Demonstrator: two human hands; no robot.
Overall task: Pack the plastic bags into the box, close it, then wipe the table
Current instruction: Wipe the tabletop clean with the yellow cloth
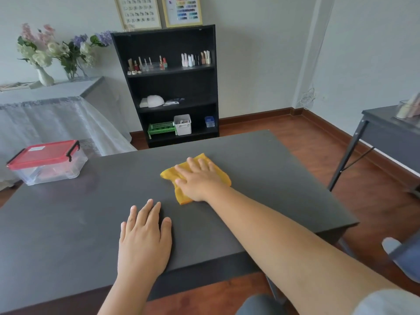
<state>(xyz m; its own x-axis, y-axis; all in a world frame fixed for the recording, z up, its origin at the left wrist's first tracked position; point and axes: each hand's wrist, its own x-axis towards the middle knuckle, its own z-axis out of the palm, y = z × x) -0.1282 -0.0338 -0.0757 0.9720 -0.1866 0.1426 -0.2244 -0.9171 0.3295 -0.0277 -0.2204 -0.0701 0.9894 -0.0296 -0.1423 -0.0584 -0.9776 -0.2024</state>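
A clear plastic box [48, 165] with a red lid clipped shut by black latches stands at the far left corner of the dark grey table [261, 173]. Something pale shows faintly through its walls. A yellow cloth [218, 171] lies flat near the table's middle. My right hand [200, 179] presses on the cloth with fingers spread flat. My left hand [144, 237] rests palm down on the bare tabletop near the front edge, holding nothing.
A black bookshelf [168, 87] with small bottles and bins stands behind the table. A cloth-covered side table with flower vases [45, 76] is at the left. Another dark table [386, 133] stands at the right over the wooden floor.
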